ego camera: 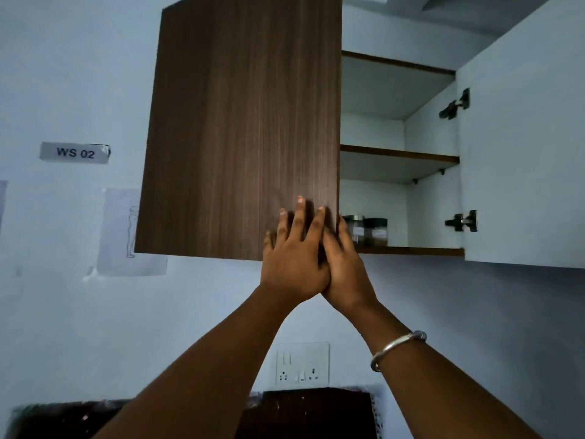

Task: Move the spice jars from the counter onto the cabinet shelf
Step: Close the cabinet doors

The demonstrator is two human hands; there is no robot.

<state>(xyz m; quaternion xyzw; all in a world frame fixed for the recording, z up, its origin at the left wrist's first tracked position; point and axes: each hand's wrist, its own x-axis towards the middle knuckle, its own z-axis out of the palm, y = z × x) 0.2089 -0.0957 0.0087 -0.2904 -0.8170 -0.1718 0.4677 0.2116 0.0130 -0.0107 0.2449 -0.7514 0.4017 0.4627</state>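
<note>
2 spice jars (367, 230) on the bottom cabinet shelf (411, 250), side by side and touching or nearly so, near the shelf's left end just behind the edge of the closed door. Left one clear with a metal lid, right one with a dark lid, both with pale labels, contents too dim to tell. Both hands raised side by side against the lower right corner of the brown wood-grain door (240, 128). Left hand (292, 258) flat and open, fingers spread, palm on the door face, gripping nothing. Right hand (343, 264) pressed against the left one, fingers extended up along the door's right edge, in front of the left jar; open too, nothing held. Silver bangle (395, 348) on the right wrist. Right-hand cabinet door (522, 137) swung wide, white inside, with 2 hinges showing. Middle shelf (399, 155) and top compartment bare. On the pale wall, a "WS 02" label (75, 152) to the left, a paper sheet (126, 236) partly behind the cabinet, and a socket plate (302, 364) below the arms. Dark worktop (304, 413) at the bottom edge, only a strip visible.
</note>
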